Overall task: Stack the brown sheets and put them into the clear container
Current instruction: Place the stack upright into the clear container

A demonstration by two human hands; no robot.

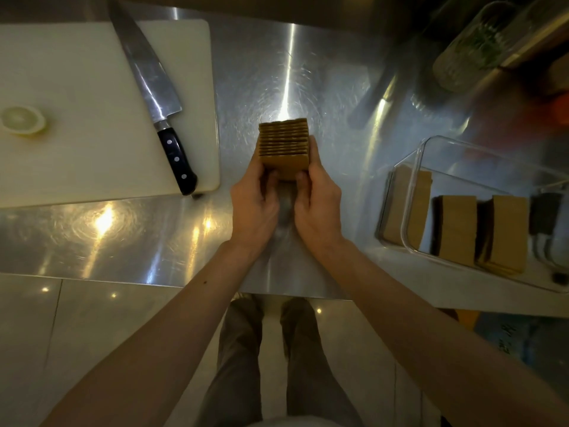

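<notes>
A thick stack of brown sheets [284,146] is held over the middle of the steel counter. My left hand [254,208] grips its left side and my right hand [317,208] grips its right side, with the thumbs under the near edge. The sheets' edges show as ridges on top. To the right stands the clear container [414,192], a rectangular plastic box. Inside it three stacks of brown sheets [455,229] stand on edge side by side. The container's far right end runs out of view.
A white cutting board [77,118] lies at the left with a large black-handled knife [154,87] across it and a pale round slice [23,120] near its left edge. A clear jar [474,47] lies blurred at the back right. The counter's front edge [184,283] is near my legs.
</notes>
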